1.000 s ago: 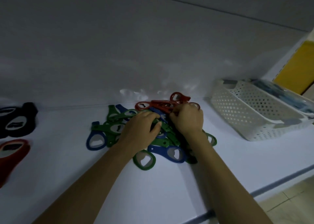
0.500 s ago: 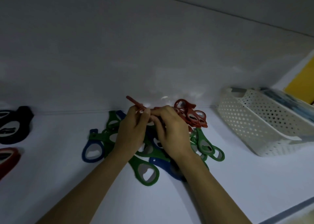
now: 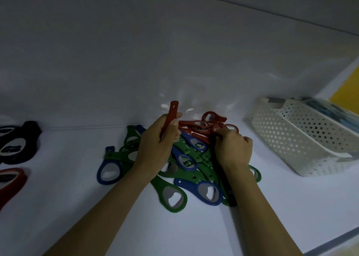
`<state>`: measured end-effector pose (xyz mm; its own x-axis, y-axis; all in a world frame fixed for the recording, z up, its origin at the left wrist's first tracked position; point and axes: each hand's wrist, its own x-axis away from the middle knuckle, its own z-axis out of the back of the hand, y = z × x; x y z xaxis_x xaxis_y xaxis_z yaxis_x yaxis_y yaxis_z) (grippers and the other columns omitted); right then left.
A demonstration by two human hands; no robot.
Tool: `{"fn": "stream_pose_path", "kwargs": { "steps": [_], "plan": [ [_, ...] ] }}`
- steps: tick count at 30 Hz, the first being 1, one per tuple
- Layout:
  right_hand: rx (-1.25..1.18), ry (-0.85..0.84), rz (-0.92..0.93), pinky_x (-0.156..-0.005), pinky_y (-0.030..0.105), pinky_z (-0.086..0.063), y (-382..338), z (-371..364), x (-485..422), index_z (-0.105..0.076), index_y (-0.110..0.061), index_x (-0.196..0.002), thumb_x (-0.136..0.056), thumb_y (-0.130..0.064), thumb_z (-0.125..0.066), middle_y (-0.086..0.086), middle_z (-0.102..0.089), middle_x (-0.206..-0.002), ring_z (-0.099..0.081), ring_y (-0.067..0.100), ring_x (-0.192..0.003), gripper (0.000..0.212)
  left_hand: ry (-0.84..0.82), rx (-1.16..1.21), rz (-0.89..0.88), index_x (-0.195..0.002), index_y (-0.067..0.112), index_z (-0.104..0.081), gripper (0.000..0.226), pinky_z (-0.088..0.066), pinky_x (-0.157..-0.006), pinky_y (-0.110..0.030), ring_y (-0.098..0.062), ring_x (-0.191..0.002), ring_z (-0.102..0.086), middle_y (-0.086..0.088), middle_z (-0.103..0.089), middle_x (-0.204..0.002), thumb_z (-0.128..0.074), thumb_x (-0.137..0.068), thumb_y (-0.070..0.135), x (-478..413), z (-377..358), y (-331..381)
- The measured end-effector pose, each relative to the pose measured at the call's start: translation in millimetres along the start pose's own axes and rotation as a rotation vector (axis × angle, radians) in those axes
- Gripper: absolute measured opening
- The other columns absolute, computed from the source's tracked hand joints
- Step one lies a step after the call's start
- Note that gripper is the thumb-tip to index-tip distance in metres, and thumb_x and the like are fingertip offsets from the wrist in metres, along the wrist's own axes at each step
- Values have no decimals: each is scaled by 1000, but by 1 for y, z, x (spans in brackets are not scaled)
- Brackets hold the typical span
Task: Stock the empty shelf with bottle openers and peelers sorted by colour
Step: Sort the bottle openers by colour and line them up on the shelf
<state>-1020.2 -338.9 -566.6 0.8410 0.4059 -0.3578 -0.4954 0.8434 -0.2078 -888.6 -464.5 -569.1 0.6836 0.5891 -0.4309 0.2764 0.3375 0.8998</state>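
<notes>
Reds next, by the look of it. Clamping one red opener upright in left grip, handle end up, over the pile on the shelf. Pinching at the reds with right grip, fingers curled on them at the pile's rear, just ahead of that grip and nearer it than the left; lying mostly crosswise. Likely headed left to the red stack, beyond the blacks. Open shelf that way; basket near on the right, wall just behind.
</notes>
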Motion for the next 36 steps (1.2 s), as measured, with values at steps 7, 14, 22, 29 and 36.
{"fn": "stream_pose_path", "kwargs": {
  "steps": [7, 14, 22, 29, 36],
  "plan": [
    [-496, 324, 80, -62, 18, -41, -17, 9, 16, -70, -19, -111, -94, -20, -55, -2, -72, -90, -60, 6, -69, 22, 24, 254, 300, -99, 20, -56, 21, -53, -54, -19, -12, -67, -70, -3, -70, -94, -37, -100, 28, -3, -8, 4],
    [-875, -34, 487, -75, 33, -56, -41, 6, 33, -74, -16, -93, -90, -13, -58, -6, -73, -91, -67, 7, -81, 17, 35, 169, 352, -128, 27, -42, 32, -51, -58, -11, -7, -85, -66, 8, -61, -106, -49, -97, 24, -3, 0, -2],
    [-150, -85, 31, -67, 26, -43, -1, 7, 15, -72, -20, -92, -91, -35, -56, 1, -69, -86, -59, 18, -74, 22, -62, 237, 320, -113, 26, -55, 26, -53, -55, -17, -14, -74, -72, 1, -69, -99, -53, -94, 8, 0, -4, -2],
    [-371, 160, -23, -55, 26, -38, -7, 9, 13, -62, -11, -91, -97, -16, -49, 4, -64, -78, -48, 12, -58, 15, -102, 234, 278, -111, 24, -55, 33, -52, -60, -14, -8, -78, -71, 17, -72, -87, -56, -90, -1, 1, 0, -3],
    [-1461, -216, -171, -66, 22, -58, -30, 19, 23, -57, -14, -116, -94, -6, -55, 1, -75, -84, -73, 17, -79, 24, -69, 236, 269, -117, 14, -55, 39, -53, -62, -16, -9, -81, -70, 0, -68, -97, -67, -82, 2, 1, -1, -3]
  ]
}}
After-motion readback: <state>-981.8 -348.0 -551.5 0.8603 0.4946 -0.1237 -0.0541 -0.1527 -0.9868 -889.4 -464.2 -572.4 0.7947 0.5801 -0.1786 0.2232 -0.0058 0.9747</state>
